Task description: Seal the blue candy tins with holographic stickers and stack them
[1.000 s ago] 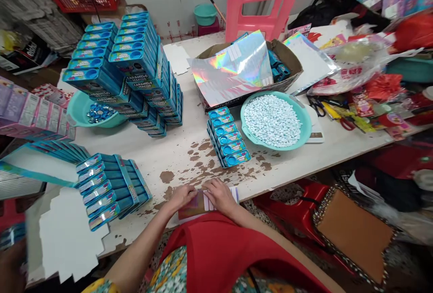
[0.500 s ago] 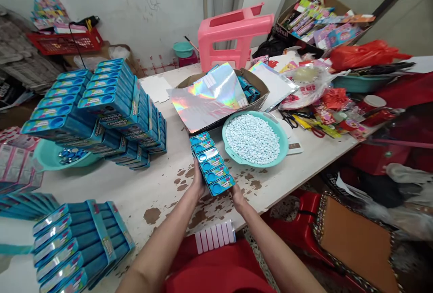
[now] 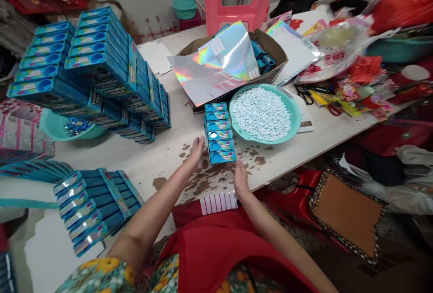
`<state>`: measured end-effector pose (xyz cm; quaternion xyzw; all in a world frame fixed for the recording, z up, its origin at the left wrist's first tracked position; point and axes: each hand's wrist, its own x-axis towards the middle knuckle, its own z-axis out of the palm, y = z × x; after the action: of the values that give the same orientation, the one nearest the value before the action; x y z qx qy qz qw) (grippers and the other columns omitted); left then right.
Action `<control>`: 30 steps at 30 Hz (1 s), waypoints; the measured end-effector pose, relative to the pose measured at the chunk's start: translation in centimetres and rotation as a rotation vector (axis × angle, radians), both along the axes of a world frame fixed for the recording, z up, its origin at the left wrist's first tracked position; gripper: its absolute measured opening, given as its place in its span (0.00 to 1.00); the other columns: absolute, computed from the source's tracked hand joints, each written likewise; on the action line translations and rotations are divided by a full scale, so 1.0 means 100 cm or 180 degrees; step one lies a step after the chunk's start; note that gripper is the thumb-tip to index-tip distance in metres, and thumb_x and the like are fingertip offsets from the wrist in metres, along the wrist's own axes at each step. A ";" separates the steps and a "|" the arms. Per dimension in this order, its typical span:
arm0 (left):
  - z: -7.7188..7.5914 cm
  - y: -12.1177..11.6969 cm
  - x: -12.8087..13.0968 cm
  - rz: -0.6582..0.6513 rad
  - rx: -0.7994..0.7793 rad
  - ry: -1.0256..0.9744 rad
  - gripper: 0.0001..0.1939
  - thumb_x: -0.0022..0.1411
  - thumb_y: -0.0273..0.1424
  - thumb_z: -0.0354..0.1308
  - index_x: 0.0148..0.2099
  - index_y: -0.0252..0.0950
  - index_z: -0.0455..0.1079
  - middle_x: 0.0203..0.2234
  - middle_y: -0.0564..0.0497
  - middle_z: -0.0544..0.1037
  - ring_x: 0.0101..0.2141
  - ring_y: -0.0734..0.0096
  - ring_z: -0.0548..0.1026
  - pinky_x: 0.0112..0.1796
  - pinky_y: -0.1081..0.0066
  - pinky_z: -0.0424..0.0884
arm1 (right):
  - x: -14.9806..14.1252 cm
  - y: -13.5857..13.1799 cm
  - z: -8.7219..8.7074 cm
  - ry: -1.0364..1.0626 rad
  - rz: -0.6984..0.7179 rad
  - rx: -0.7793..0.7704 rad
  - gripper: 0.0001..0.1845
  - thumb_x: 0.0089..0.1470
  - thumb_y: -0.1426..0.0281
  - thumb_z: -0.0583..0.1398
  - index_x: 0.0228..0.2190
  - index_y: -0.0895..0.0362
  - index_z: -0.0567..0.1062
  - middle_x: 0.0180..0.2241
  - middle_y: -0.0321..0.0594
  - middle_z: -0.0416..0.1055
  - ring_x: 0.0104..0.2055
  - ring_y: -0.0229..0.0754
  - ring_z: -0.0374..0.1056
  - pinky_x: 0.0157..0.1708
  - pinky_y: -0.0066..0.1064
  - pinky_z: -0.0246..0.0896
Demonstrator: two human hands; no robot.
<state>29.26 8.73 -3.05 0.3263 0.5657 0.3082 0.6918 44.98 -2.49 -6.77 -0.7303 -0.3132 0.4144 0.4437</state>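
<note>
A row of blue candy tins (image 3: 221, 132), several side by side with printed lids, stands on the table in front of me. My left hand (image 3: 196, 151) is just left of the row, apart from it, fingers stretched out and holding nothing. At the row's near right corner is my right hand (image 3: 240, 176), its fingertips at or against the end tin; its fingers look loose, not wrapped round it. Right behind the tins sits a mint-green basin (image 3: 294, 123) full of small pale-blue candies (image 3: 262, 114).
Tall stacks of blue tins (image 3: 98, 65) rise at left, with another bundle (image 3: 101, 200) nearer. A carton (image 3: 279, 60) holds blue packs under holographic sheets (image 3: 219, 60). Scissors and bagged goods (image 3: 333, 51) crowd the right. A pink stool (image 3: 233, 2) stands behind. A label strip (image 3: 219, 202) lies at the edge.
My left hand has let go of the tins and drawn away to the left. The row, tilted between both hands before, now stands straighter on the table. The view has tipped down.
</note>
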 end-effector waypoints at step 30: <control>-0.047 -0.131 -0.098 -0.2745 0.0770 0.2987 0.15 0.63 0.34 0.42 0.36 0.35 0.69 0.30 0.46 0.75 0.32 0.64 0.71 0.31 0.71 0.58 | -0.059 -0.053 0.038 -0.1836 0.3610 0.0811 0.03 0.55 0.70 0.58 0.29 0.54 0.70 0.29 0.39 0.69 0.34 0.42 0.64 0.34 0.32 0.57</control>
<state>19.44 -4.33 -7.71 0.6998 0.5874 -0.1111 0.3911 39.08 -7.80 -2.99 -0.4752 -0.8035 0.3313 0.1372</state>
